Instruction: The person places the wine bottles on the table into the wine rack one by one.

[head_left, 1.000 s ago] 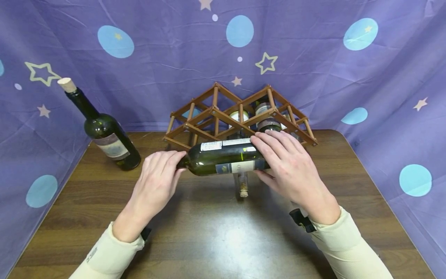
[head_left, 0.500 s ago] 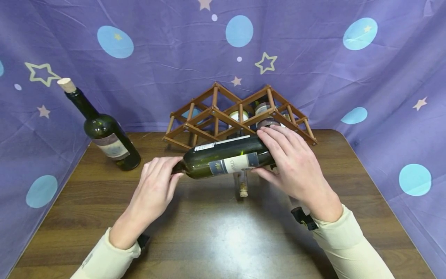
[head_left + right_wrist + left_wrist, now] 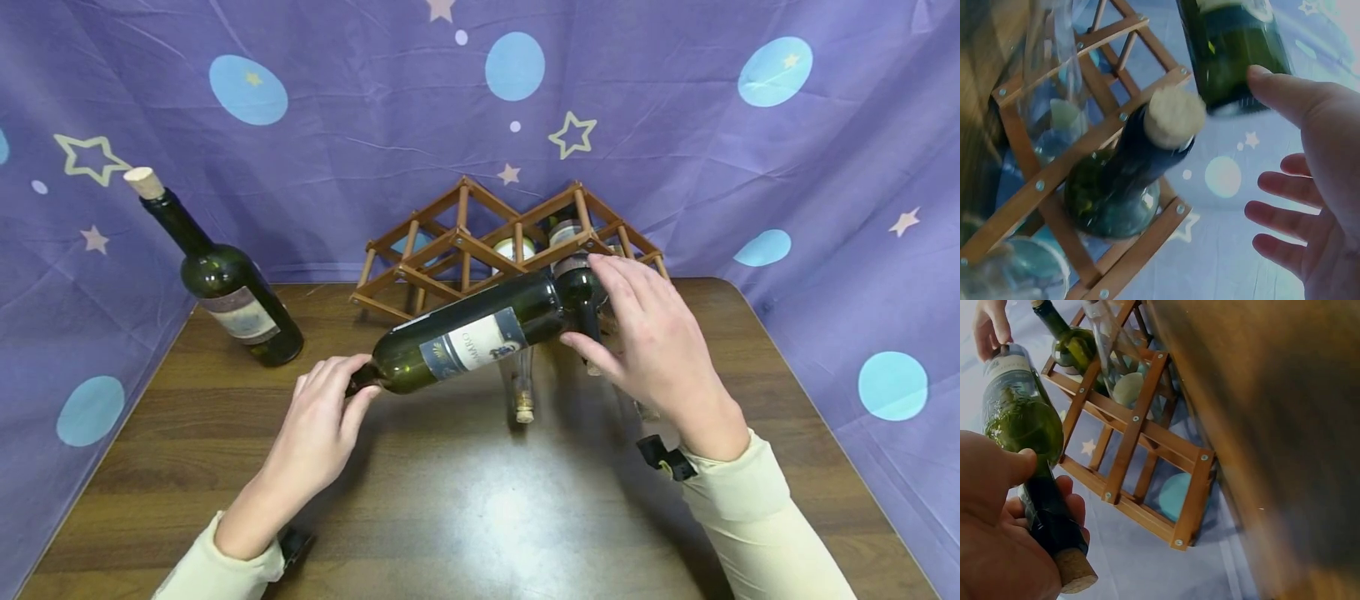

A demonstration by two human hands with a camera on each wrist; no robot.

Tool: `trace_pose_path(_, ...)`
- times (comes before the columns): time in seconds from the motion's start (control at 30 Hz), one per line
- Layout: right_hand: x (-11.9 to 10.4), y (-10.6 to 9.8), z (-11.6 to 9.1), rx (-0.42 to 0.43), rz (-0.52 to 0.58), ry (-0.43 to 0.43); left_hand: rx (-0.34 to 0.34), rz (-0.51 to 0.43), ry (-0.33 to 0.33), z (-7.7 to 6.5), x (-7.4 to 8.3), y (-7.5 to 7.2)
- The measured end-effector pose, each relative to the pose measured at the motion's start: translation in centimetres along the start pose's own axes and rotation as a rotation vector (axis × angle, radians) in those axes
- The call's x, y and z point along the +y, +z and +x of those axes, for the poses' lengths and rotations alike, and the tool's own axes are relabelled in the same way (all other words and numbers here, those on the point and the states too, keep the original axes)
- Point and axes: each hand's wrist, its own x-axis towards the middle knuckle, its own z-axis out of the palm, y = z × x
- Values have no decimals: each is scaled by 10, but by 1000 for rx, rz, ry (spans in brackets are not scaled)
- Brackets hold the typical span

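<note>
A dark green wine bottle [image 3: 472,342] with a cream and blue label is held in the air before the rack, its base higher and to the right. My left hand [image 3: 315,425] grips its neck; the cork [image 3: 1075,570] pokes out past the fingers in the left wrist view. At the other end, my right hand [image 3: 660,350] is spread by the base. In the right wrist view its thumb [image 3: 1279,90] overlaps the glass while the other fingers stand away from it. Behind lies a wooden wine rack [image 3: 435,286] holding a corked green bottle [image 3: 1113,200] and a corked clear bottle [image 3: 522,383].
Another green wine bottle [image 3: 232,292] with a cork stands upright at the table's back left. More clear glass [image 3: 1016,269] shows low in the right wrist view. A purple star-patterned cloth [image 3: 375,125] hangs behind the wooden table [image 3: 450,517].
The held bottle has tilted, its neck moving down and left with my left hand and its base rising. My right hand has shifted right and its fingers have come off the bottle's side.
</note>
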Motion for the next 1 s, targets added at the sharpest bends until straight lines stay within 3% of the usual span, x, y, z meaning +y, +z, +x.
trace_pose_path(0.33, 34, 4, -12, 26, -1, 181, -39, -18, -154, -21, -9, -8)
trace_pose_path(0.67, 66, 18, -29, -110, 11, 458, -144, -35, -314, -44, -13, -22)
trace_pose_path(1.0, 90, 29, -40, -187, 54, 578, -201, -43, -442, -61, -15, -33)
